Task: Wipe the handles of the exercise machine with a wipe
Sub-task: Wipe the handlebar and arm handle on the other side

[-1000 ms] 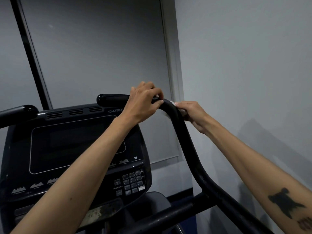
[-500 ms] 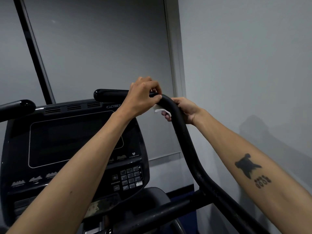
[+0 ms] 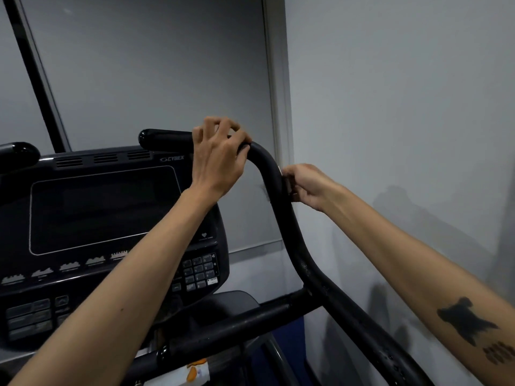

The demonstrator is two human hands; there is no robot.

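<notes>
Head view: my left hand (image 3: 220, 160) curls over the handle (image 3: 278, 196) at its top bend. My right hand (image 3: 302, 185) wraps the bar just below, the wipe hidden inside. Mid-wipe, I judge; next, slide downward.

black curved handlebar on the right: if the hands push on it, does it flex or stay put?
Probably stays put: the black curved tubular handlebar looks thick and joins a black crossbar lower down. The left hand grips its top bend, the right hand its side, with no visible bending. Its matte surface likely gives fair grip.
</notes>
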